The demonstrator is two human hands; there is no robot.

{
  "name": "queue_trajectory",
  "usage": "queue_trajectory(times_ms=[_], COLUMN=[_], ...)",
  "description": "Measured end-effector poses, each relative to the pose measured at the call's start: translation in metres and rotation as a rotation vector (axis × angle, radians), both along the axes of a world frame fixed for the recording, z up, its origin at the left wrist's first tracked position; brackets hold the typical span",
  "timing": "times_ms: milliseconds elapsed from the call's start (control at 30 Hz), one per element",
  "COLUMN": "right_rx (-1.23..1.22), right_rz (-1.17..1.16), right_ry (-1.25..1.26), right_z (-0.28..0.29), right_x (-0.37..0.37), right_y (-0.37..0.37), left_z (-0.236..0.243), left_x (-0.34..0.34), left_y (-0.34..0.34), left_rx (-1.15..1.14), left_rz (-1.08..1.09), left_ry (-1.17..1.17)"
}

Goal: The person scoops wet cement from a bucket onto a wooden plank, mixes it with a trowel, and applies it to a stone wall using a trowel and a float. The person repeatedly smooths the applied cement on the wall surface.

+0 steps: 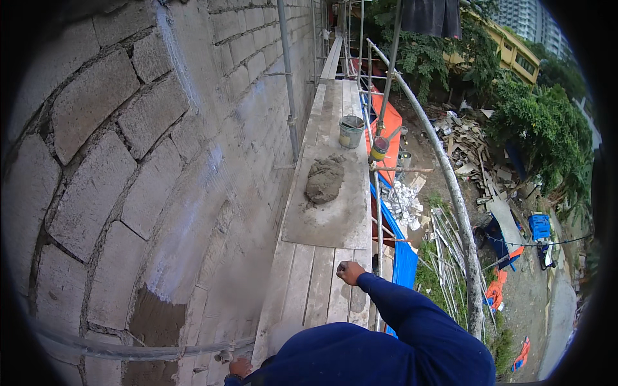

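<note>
Right hand (351, 273) over the near planks (320, 276), on their right side, fingers curled in; can't tell if anything is gripped. Left hand (241, 367) at near left, mostly hidden by the sleeve, beside the end of a pipe (148, 354); grip can't be told. Planks run lengthwise near to far, narrowing away. Flat board (335, 225) on top just beyond the right hand, long axis also near to far. Mortar heap (325, 179) on the board, longer near to far. Pipe runs left to right along the block wall (96, 186), crossing the near left side. Bucket (351, 133) upright past the heap; small pail (380, 149) right of it. Upright pole (287, 71) narrows the far left; slanting pole (452, 180) bars the right. Tarp (404, 264) below right.
</note>
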State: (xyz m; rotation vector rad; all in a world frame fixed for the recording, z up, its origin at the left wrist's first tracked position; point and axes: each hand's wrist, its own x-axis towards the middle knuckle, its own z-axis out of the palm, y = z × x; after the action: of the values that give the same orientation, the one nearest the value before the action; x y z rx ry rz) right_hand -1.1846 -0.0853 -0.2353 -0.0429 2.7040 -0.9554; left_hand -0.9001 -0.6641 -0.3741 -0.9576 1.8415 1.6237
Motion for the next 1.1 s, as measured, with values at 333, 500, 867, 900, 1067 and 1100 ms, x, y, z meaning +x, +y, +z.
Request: queue_trajectory(times_ms=[333,500,867,900,1067,1100], right_rx=[-0.116,-0.088,-0.050,-0.115,-0.233,-0.207], right_rz=[-0.316,-0.809,-0.767,-0.710,-0.648,-0.611], right_ry=[0.145,-0.026,-0.468,-0.416,0.045,0.135], right_z=[-0.017,-0.056,-0.148,-0.140,-0.057,-0.025], right_x=[-0.160,-0.125,-0.175,-0.260,-0.499,-0.544], right_y=[0.134,0.206,0.304,0.297,0.409,0.419], left_z=[0.002,0.033,0.132,0.093,0.052,0.051], left_x=[-0.349,-0.678,-0.934,-0.945,-0.895,-0.894], left_y=[0.057,0.095,0.493,0.434,0.377,0.365], left_rx=[-0.120,0.098,0.105,-0.057,-0.105,-0.054], left_rz=[-0.471,-0.284,-0.921,-0.960,-0.771,-0.535], left_ry=[0.039,0.256,0.728,0.711,-0.230,-0.181])
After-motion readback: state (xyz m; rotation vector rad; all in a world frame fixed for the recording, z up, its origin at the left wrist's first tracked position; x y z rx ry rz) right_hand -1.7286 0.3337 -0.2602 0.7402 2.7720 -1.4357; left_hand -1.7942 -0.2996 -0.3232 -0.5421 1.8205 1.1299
